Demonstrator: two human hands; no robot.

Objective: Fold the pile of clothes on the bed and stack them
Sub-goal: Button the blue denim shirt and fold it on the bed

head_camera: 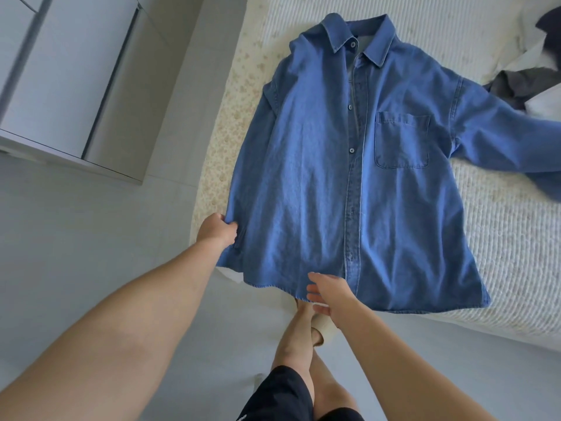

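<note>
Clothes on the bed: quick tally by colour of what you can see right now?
Blue: 1, the denim shirt, spread flat, left hand gripping its side edge
Grey: 1, garment in the pile
Dark navy or black: 1, piece at the frame edge
White: at least 1, fabric in the pile; exact number unclear
Total: at least 4

Pale tiled floor [91, 238], white wardrobe [69, 86] at left, bed [501, 238] (ribbed cream cover) under soft daylight.

One head cam, wide-angle; looks steeply down over bed [501, 238] edge; hands near bottom of view.
</note>
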